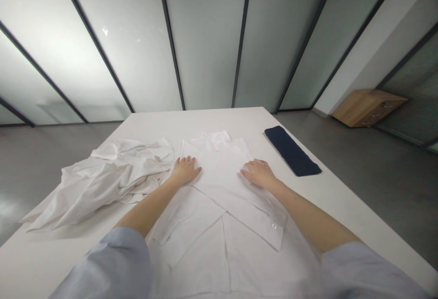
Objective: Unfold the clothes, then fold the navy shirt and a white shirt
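Observation:
A white shirt (219,176) lies spread on the table in front of me, its collar at the far end. Both sleeves are folded inward across it, with a cuff and button showing at the lower right. My left hand (185,170) rests flat on the shirt's left edge, fingers apart. On the opposite edge lies my right hand (259,173), palm down with its fingers spread. Neither hand grips the cloth visibly.
A crumpled white garment (112,176) lies on the left of the white table (239,116). To the right is a folded dark navy cloth (290,151) near the table edge. A wooden cabinet (367,107) stands on the floor beyond, by frosted glass panels (208,39).

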Motion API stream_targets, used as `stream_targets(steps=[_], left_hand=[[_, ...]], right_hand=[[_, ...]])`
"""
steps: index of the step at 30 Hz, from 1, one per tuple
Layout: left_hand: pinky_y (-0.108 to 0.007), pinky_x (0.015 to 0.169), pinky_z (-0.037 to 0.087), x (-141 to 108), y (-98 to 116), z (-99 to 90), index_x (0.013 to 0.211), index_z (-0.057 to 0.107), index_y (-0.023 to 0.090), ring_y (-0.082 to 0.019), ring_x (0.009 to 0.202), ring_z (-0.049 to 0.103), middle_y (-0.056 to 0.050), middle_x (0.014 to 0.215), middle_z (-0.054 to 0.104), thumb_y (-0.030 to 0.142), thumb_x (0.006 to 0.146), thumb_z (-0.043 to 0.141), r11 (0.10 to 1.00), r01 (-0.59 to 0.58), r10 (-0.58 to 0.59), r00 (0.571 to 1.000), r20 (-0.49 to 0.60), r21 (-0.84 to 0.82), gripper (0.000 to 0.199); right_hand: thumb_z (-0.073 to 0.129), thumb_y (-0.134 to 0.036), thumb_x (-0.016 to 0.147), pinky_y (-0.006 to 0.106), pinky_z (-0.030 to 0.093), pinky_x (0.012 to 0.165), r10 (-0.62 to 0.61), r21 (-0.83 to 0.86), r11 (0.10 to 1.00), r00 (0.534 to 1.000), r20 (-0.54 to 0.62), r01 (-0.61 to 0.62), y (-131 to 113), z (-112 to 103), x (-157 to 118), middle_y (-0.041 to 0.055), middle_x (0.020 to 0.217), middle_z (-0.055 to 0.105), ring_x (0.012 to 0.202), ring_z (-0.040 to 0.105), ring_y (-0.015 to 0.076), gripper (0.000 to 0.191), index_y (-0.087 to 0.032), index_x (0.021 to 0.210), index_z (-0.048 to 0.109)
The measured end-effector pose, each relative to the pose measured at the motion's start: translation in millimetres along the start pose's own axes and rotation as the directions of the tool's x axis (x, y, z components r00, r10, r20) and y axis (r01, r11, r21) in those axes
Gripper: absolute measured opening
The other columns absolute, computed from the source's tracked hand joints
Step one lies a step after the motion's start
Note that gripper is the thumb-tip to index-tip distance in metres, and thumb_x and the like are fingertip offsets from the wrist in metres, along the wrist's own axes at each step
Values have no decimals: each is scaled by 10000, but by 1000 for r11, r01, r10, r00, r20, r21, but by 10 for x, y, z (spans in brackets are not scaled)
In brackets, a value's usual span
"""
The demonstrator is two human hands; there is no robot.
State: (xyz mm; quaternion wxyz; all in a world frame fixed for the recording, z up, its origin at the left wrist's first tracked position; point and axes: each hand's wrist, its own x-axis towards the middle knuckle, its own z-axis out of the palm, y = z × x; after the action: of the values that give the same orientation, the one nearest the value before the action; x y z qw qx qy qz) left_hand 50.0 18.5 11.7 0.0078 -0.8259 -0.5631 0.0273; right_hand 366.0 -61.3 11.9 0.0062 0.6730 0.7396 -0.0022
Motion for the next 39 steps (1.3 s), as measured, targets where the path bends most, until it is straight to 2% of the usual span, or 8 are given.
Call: stream_targets(steps=[2, 5, 8, 15, 21, 26, 32, 39], left_hand=[[-494, 1147, 186, 112, 20, -46, 1424, 409, 201, -320, 1400, 326, -150, 1510, 386, 541, 921, 352, 1000, 1, -2, 999, -47, -27, 610], [-459, 1164, 156, 331, 13, -57, 1471, 343, 202, -290, 1450, 219, -125, 1565, 288, 495, 942, 322, 998, -27, 23, 995, -99, -47, 605], [-445, 1161, 172, 468, -29, 6, 1487, 320, 202, -275, 1457, 202, -119, 1576, 262, 495, 951, 293, 998, -31, 28, 998, -63, -54, 611], [-458, 1152, 191, 222, -6, 158, 1499, 299, 198, -299, 1457, 194, -128, 1586, 227, 525, 954, 251, 998, 17, -17, 1000, 4, -58, 637], [-456, 1110, 274, 83, 58, 84, 1454, 360, 204, -320, 1417, 284, -132, 1560, 296, 554, 898, 401, 998, 34, -34, 999, 9, -43, 658], [-398, 1083, 342, 540, -1, -172, 1385, 464, 216, -273, 1335, 407, -96, 1473, 444, 376, 917, 418, 980, 93, -122, 979, -163, -176, 497], [-295, 1025, 406, 1132, -32, -186, 1310, 559, 170, -214, 1237, 538, -104, 1340, 588, 214, 873, 468, 919, 206, -214, 977, 11, -338, 448], [-292, 810, 487, 1378, -13, -162, 1058, 689, 136, -255, 1014, 663, -144, 1028, 726, 220, 792, 592, 884, 268, -246, 963, 107, -383, 296]], right_hand=[[341, -502, 956, 457, 326, 1066, -12, 20, 1000, 999, -43, 13, 0, -93, 175, 158, 1309, 591, 1285, 469, 296, 501, -189, 1263, 585], [334, -467, 958, 439, 287, 1107, -34, 25, 999, 995, -97, 37, -5, -126, 473, 136, 1486, 424, 1397, 325, 285, 538, -184, 1396, 464], [307, -485, 959, 426, 248, 1134, -41, 27, 999, 999, -31, 42, -11, -25, 647, 128, 1556, 303, 1441, 231, 282, 597, -164, 1456, 385], [264, -530, 959, 481, 229, 1130, 16, 38, 999, 1000, 6, -16, -87, 241, 413, 153, 1561, 279, 1428, 259, 305, 638, -179, 1487, 332], [434, -485, 921, 483, 293, 1082, -10, 21, 1000, 1000, -24, 11, -127, 75, 330, 157, 1390, 520, 1339, 385, 328, 503, -189, 1308, 560], [401, -264, 932, 349, 383, 1019, 78, 156, 986, 990, -117, -59, -31, -151, 863, 133, 1322, 570, 1200, 524, 247, 399, -169, 1267, 595], [434, -177, 882, 304, 429, 951, 151, 232, 961, 988, 12, -150, -32, -134, 1355, 135, 1253, 636, 1148, 584, 229, 398, -149, 1222, 638], [545, -191, 821, 280, 462, 825, 179, 245, 951, 982, 66, -190, -76, -110, 1500, 139, 1104, 701, 1011, 644, 244, 303, -150, 1066, 717]])
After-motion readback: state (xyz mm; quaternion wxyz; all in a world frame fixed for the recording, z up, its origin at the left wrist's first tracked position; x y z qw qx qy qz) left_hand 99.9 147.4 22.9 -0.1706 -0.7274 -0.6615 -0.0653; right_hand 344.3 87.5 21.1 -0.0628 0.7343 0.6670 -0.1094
